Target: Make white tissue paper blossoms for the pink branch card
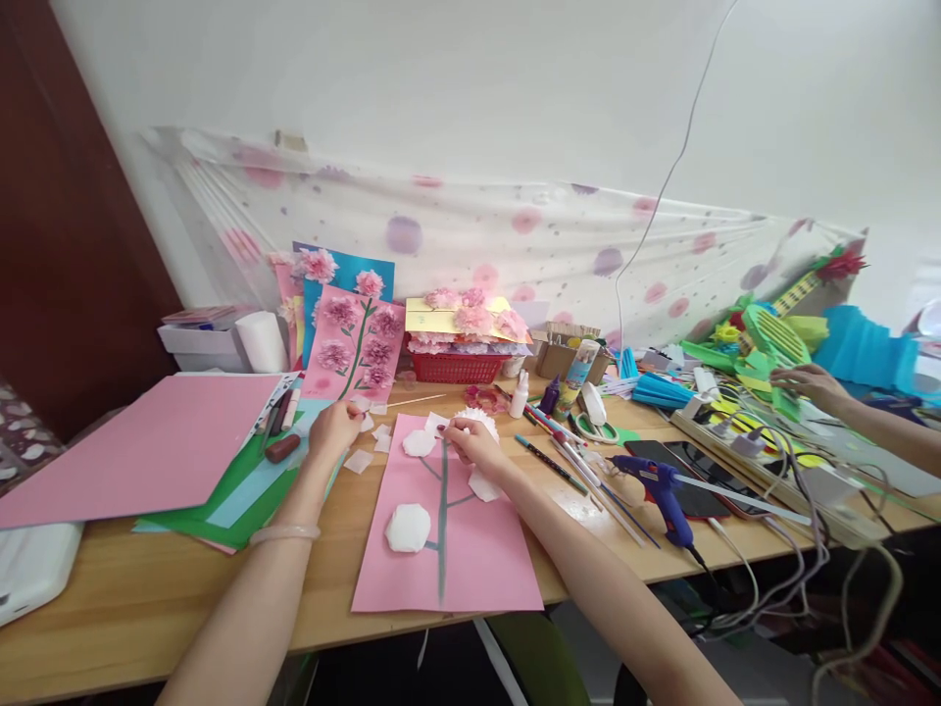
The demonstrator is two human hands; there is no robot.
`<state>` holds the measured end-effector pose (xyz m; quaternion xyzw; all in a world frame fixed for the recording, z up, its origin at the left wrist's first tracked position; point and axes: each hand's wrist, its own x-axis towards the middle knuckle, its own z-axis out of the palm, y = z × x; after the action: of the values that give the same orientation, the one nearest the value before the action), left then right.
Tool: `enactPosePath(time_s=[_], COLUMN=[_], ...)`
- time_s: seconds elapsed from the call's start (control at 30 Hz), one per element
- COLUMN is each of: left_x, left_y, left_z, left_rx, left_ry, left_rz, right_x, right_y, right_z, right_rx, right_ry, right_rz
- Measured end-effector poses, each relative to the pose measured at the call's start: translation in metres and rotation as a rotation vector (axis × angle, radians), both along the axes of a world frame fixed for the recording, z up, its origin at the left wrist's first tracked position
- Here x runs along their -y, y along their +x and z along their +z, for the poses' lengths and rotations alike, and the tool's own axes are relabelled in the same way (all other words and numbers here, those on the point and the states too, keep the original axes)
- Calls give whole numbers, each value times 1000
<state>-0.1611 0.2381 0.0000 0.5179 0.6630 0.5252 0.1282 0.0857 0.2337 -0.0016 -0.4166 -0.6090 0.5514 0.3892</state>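
Note:
A pink sheet (489,564) lies near the table's front edge, with a grey-green stem and branches drawn on it. White paper rounds, one a white tissue round (408,528) at the lower left, rest beside the branches. At the stem's top, my right hand (474,446) has its fingertips closed on a small white tissue piece (433,424). My left hand (336,431) is left of the sheet, fingers pinched together among loose white tissue squares (360,461); what it grips is too small to make out. A fluffy white flower (477,422) is partly hidden behind my right hand.
To the right are a purple glue gun (666,495), pens (551,464), a white glue bottle (520,394) and a power strip (765,471) with cables. Coloured sheets (147,441) lie left. Behind stand a flower picture (353,343) and red basket (463,369). Another person's hand (813,387) reaches in from the right.

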Motion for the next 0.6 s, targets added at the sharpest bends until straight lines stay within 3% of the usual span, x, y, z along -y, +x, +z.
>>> enactPosePath(time_s=[0.07, 0.17, 0.23, 0.33, 0.37, 0.47, 0.6], left_x=[3, 8, 13, 25, 29, 40, 46], left_y=[-11, -1, 21, 59, 70, 89, 91], left_z=[2, 9, 13, 14, 13, 6, 0], left_rx=[-39, -89, -128, -263, -283, -266, -85], left_ry=[39, 146, 193, 267, 275, 252, 190], left_rz=[81, 76, -54, -446, -515, -563, -528], right_x=[1, 0, 0, -1, 0, 3, 7], right_y=[-1, -1, -1, 0, 0, -1, -2], right_z=[1, 1, 0, -1, -2, -2, 3], right_rx=[0, -9, -22, -49, -60, -106, -168], right_ry=[-8, -22, -30, -39, -43, -61, -110], right_rz=[-1, -12, -16, -6, 1, 25, 68])
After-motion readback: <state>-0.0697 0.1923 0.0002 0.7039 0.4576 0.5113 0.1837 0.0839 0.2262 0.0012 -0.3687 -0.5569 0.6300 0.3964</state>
